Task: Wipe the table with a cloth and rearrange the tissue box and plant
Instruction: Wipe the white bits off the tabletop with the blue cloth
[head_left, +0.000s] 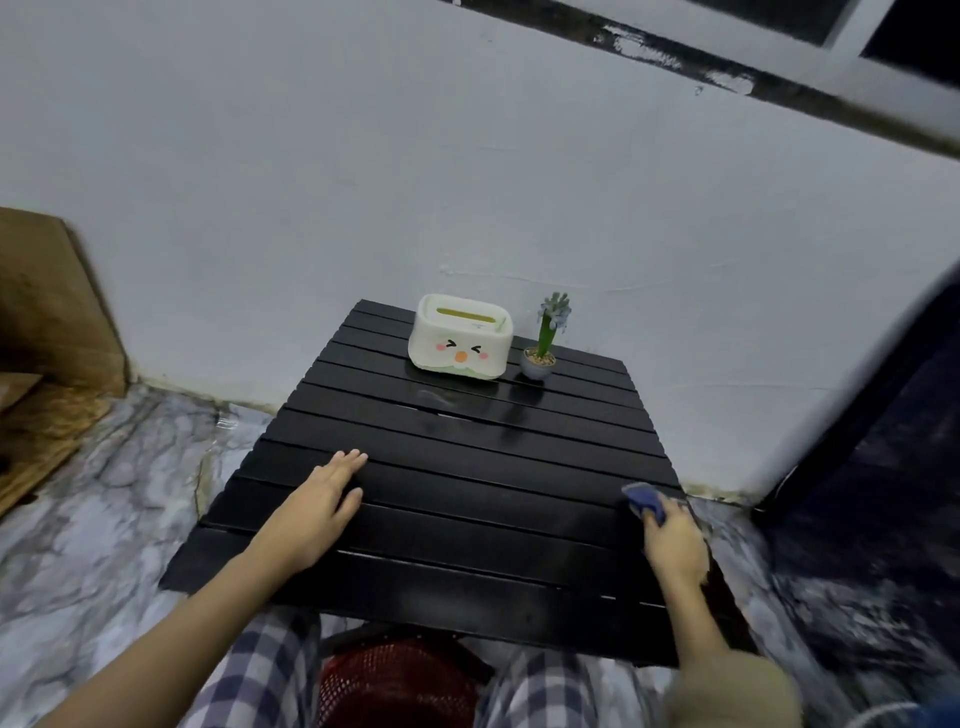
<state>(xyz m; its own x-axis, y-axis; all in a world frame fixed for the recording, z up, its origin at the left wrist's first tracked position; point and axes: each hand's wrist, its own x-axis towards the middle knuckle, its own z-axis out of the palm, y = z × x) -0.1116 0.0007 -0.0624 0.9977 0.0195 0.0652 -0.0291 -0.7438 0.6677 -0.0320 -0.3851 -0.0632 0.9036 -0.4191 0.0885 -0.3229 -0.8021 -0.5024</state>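
Cloth: blue, bunched in the right hand, grip closed around it, at about 4 o'clock on the tabletop, right by the edge. Soft and limp by the look of it, light; should conform to the slats but may snag in the gaps between them, so wipe along the slats, palm pressing flat.

Left hand at 8 o'clock, open, fingers flat on the surface, holding nothing; likely bracing the tabletop.

Tissue box at 12 o'clock near the wall: pale, rounded, looks like rigid plastic and light. Take it by the two short sides; smooth shell could slip.

Plant just beside the box on its right, at 1 o'clock, apart from it. Small pot, tall stem, so probably top-heavy and easy to tip. Grip the pot body low, not the stem.
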